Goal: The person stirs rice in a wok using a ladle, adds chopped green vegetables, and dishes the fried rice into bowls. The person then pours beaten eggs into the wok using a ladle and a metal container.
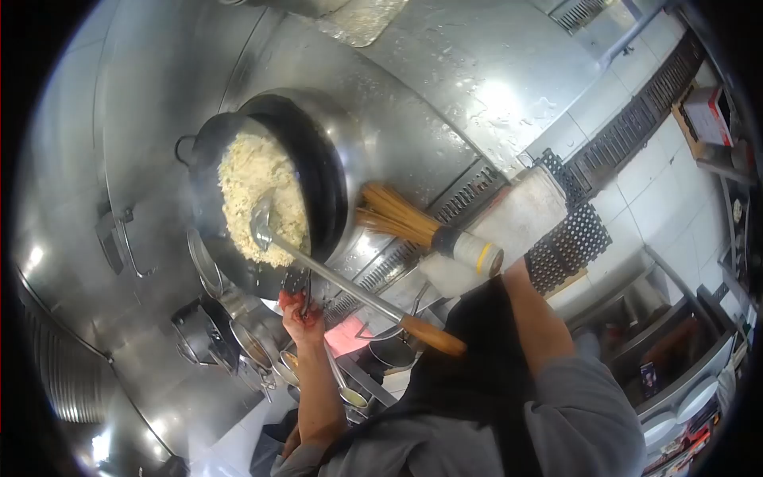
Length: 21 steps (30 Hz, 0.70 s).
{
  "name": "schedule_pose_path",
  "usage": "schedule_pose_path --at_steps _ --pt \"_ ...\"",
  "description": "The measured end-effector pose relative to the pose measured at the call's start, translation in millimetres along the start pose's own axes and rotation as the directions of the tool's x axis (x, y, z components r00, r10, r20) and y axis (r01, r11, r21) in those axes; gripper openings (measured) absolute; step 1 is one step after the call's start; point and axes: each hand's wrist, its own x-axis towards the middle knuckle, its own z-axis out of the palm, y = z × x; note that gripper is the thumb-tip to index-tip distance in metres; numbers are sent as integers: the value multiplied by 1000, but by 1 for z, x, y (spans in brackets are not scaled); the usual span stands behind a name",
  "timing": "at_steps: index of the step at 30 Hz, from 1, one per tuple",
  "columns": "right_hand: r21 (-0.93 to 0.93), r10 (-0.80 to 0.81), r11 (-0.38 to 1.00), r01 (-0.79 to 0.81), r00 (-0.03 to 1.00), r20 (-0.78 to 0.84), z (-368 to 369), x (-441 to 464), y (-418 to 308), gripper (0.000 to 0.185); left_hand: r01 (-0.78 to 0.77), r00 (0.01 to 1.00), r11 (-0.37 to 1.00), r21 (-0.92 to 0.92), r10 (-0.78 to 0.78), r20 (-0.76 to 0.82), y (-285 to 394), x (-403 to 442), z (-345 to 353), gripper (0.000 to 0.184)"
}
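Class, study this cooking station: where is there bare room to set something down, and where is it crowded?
The steel worktop looks bare between the wok and slotted grate; beyond its seam, another bare patch looks wet. It is crowded around the left hand, with containers and pink cloth nearby, and where the brush crosses the grate.

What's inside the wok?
A pale mound of rice lies in the wok, with the head of the ladle on it. The rice covers the wok's surface beneath, and the ladle head hides whatever is directly under it.
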Motion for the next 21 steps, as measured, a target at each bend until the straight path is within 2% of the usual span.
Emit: schedule_pose_path --at_steps 2,3,5,6,7,8,9,10,12,13,15,16,17,18,21 --pt "54 -39 998 36 997 64 -38 -22 -5 13 35 997 998 58 -31 -64 6 2 -1 39" --pt "127 -29 992 10 989 147 -78 -35 -21 13 7 997 1000 19 -6 -75 9 5 -6 39" --pt "313 268 857 -409 873 407 -179 -50 -82 27 74 983 997 34 -67 -168 13 12 -17 33" --pt "451 276 785 -424 892 359 -199 -62 -95 27 34 978 999 32 -26 -209 8 13 -13 31" --pt "554 226 760 -339 938 264 -225 -63 -120 21 0 968 1000 31 8 -250 5 13 -7 29" --pt "644 171 737 -205 978 117 -237 -60 -139 16 144 980 989 -15 -145 -138 9 16 -21 27" --pt "493 -108 862 120 993 -54 -256 -45 -167 15 109 983 991 -82 -120 -138 8 17 -20 27" --pt "413 -321 856 311 946 -46 -276 -30 -209 25 134 982 988 -83 -143 -124 7 17 -18 26" --pt "130 -668 740 659 744 32 -272 -10 -267 61 120 986 982 -143 -134 -97 5 24 -15 24" --pt "68 -708 704 707 691 144 -255 -4 -277 61 137 975 981 -140 -158 -154 -1 33 -18 20" --pt "-65 -540 808 586 780 314 -210 18 -262 54 132 965 976 -174 -167 -203 -2 33 -17 16" --pt "-93 -565 781 618 762 317 -218 23 -272 54 95 964 983 -157 -130 -232 -3 32 -10 13" --pt "-92 -545 801 591 785 293 -228 30 -282 52 61 961 989 -138 -96 -261 -2 31 -4 10" --pt "-87 -524 822 562 808 270 -238 36 -290 51 57 974 973 -222 -103 -202 -2 31 -4 11" --pt "-159 -558 769 619 772 305 -271 30 -285 53 49 965 968 -247 -109 -238 0 21 8 11"
